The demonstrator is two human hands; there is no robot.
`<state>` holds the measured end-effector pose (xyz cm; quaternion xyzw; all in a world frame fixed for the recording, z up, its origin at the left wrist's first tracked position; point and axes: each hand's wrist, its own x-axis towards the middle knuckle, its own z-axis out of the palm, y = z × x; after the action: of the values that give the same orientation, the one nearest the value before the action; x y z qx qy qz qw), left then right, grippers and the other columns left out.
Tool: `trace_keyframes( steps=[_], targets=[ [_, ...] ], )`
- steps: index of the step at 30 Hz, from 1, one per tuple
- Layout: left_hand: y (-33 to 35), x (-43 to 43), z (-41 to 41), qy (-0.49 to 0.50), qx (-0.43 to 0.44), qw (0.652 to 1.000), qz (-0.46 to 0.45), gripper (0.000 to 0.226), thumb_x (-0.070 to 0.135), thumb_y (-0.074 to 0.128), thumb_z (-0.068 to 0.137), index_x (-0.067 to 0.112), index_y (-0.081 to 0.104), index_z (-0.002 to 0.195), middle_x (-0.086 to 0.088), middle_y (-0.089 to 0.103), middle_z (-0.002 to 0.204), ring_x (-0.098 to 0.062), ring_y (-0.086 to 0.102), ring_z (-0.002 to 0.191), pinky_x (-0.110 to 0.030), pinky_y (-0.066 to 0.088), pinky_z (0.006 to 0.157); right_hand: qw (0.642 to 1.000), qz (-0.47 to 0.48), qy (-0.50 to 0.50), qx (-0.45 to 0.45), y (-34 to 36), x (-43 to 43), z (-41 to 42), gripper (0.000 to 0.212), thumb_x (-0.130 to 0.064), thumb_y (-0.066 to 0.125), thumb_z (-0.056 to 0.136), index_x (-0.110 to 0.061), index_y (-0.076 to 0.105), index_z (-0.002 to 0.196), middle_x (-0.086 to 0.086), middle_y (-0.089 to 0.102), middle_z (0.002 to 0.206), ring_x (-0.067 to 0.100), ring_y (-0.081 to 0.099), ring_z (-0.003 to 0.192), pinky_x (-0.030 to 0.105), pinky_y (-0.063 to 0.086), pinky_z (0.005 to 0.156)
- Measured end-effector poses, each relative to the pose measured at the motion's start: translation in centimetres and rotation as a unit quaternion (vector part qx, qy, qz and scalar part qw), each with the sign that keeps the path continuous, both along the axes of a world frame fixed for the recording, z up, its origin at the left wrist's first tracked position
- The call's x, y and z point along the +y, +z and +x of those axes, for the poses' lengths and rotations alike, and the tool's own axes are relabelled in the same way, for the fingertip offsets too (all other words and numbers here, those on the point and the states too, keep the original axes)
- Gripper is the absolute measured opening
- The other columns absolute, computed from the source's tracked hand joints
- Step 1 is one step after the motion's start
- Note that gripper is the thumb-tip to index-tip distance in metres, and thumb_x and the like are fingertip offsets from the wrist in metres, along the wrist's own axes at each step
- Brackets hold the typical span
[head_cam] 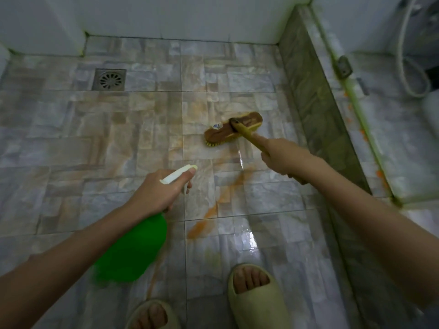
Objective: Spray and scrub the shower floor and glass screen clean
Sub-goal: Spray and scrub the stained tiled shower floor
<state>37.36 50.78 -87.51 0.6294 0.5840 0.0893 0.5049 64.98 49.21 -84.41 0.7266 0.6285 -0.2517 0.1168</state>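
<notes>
Shower floor [71, 138] fills the view: stone-look tiles, wet and glossy toward 5 o'clock. Orange streak [213, 210] runs from centre down toward 6 o'clock. Drain [109, 79] at 10 o'clock. Glass screen [313, 103] stands along the 2-3 o'clock edge, greenish, with grime along its foot. Neither hand is on it.

Scrub brush [234, 129] sits at 1 o'clock, bristles down on the tile, just past the top of the streak. Right hand [282, 155] is wrapped round the handle [249, 140], index finger laid along it toward the head. Left hand [156, 191] grasps the neck of the green spray bottle [135, 248] at 7 o'clock, fingers curled under the nozzle [178, 175] where the trigger would be. Nozzle aims toward 1 o'clock, over the streak. No spray visible; bottle body is blurred.

Handling, judged:
- **Brush:** looks stiff, with a wooden block and hard bristles, probably light. A grip low on the handle near the head gives pressure.
- **Bottle:** plastic, likely light. Fill level can't be read. A neck grip suits the trigger.
- **Floor:** wet tile is likely slippery underfoot, and the slippers [256, 298] at 6 o'clock stand by the glossy patch.

Step looks like scrubbing the floor stain. Streak not yet gone, screen looks untouched.
</notes>
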Motion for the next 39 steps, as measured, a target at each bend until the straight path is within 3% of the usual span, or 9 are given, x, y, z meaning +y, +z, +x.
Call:
trace_keyframes(
  steps=[3, 8, 18, 23, 28, 31, 33, 35, 39],
  targets=[
    [-0.5, 0.1, 1.4, -0.006, 0.030, 0.999, -0.019, 0.057, 0.063, 0.054, 0.094, 0.013, 0.073, 0.075, 0.005, 0.057, 0.041, -0.007, 0.051, 0.035, -0.021, 0.046, 0.048, 0.999, 0.030, 0.001, -0.020, -0.5, -0.1, 0.8, 0.080, -0.007, 0.033, 0.099, -0.053, -0.011, 0.147, 0.010, 0.055, 0.079, 0.021, 0.051, 0.054, 0.028, 0.037, 0.039],
    [-0.9, 0.2, 2.7, 0.018, 0.042, 0.998, -0.042, 0.063, 0.069, 0.059, 0.088, 0.010, 0.069, 0.069, -0.007, 0.071, 0.062, -0.013, 0.055, 0.042, -0.025, 0.047, 0.052, 0.998, 0.031, -0.032, -0.041, -0.9, -2.7, 2.0, 0.083, -0.009, 0.036, 0.098, -0.053, -0.015, 0.146, 0.011, 0.056, 0.080, 0.022, 0.051, 0.054, 0.028, 0.034, 0.040],
    [-0.3, -0.6, 2.7, -0.024, 0.033, 0.999, 0.000, 0.066, 0.069, 0.060, 0.088, 0.009, 0.068, 0.063, -0.006, 0.070, 0.057, -0.011, 0.057, 0.042, -0.026, 0.048, 0.051, 0.998, 0.003, -0.036, -0.047, -0.8, -5.5, 3.5, 0.083, -0.009, 0.036, 0.098, -0.053, -0.016, 0.146, 0.009, 0.055, 0.075, 0.022, 0.055, 0.055, 0.031, 0.043, 0.049],
    [0.7, -0.3, 2.5, -0.074, 0.042, 0.996, 0.011, 0.055, 0.061, 0.055, 0.094, 0.014, 0.075, 0.076, 0.000, 0.072, 0.064, -0.005, 0.052, 0.036, -0.020, 0.045, 0.043, 0.996, 0.067, -0.010, -0.061, -2.0, -3.7, 3.2, 0.081, -0.011, 0.039, 0.099, -0.051, -0.013, 0.148, 0.010, 0.054, 0.075, 0.024, 0.052, 0.059, 0.035, 0.045, 0.056],
    [0.6, 0.8, 2.4, -0.048, 0.007, 0.999, 0.016, 0.051, 0.063, 0.052, 0.095, 0.020, 0.078, 0.085, 0.000, 0.076, 0.077, -0.014, 0.055, 0.041, -0.025, 0.047, 0.047, 0.990, -0.122, 0.054, -0.050, 4.5, -7.2, 8.3, 0.064, -0.019, 0.047, 0.099, -0.049, 0.020, 0.148, 0.009, 0.061, 0.103, 0.026, 0.061, 0.093, 0.038, 0.047, 0.087],
    [0.6, 1.4, 2.7, -0.058, -0.006, 0.998, 0.016, 0.051, 0.062, 0.050, 0.097, 0.019, 0.078, 0.091, -0.002, 0.078, 0.082, -0.018, 0.057, 0.043, -0.030, 0.049, 0.052, 0.993, -0.100, 0.053, -0.031, 3.8, -8.3, 4.9, 0.081, -0.017, 0.043, 0.099, -0.074, -0.010, 0.120, 0.013, 0.063, 0.104, 0.030, 0.062, 0.093, 0.038, 0.049, 0.083],
    [0.7, 1.6, 3.4, -0.070, -0.003, 0.997, 0.020, 0.051, 0.061, 0.050, 0.097, 0.019, 0.078, 0.095, -0.002, 0.078, 0.083, -0.015, 0.056, 0.040, -0.029, 0.049, 0.053, 0.999, -0.031, 0.037, -0.022, 1.6, -7.9, 2.9, 0.086, -0.015, 0.041, 0.100, -0.072, -0.023, 0.101, 0.016, 0.064, 0.104, 0.033, 0.063, 0.090, 0.038, 0.050, 0.077],
    [0.9, 1.8, 4.0, -0.072, -0.004, 0.997, 0.018, 0.050, 0.061, 0.050, 0.097, 0.019, 0.078, 0.097, -0.002, 0.078, 0.081, -0.014, 0.055, 0.038, -0.029, 0.049, 0.053, 0.999, 0.002, 0.022, -0.026, 0.8, -7.7, 2.9, 0.084, -0.016, 0.041, 0.101, -0.069, -0.025, 0.101, 0.017, 0.064, 0.106, 0.033, 0.062, 0.091, 0.038, 0.050, 0.075],
    [0.6, 2.3, 4.0, -0.059, -0.020, 0.998, 0.019, 0.052, 0.065, 0.052, 0.095, 0.020, 0.078, 0.093, -0.010, 0.078, 0.083, -0.018, 0.056, 0.041, -0.032, 0.051, 0.055, 0.993, -0.101, 0.049, -0.031, 3.9, -8.9, 5.1, 0.080, -0.017, 0.042, 0.101, -0.072, -0.016, 0.111, 0.011, 0.059, 0.103, 0.027, 0.061, 0.093, 0.031, 0.044, 0.077]
  ],
)
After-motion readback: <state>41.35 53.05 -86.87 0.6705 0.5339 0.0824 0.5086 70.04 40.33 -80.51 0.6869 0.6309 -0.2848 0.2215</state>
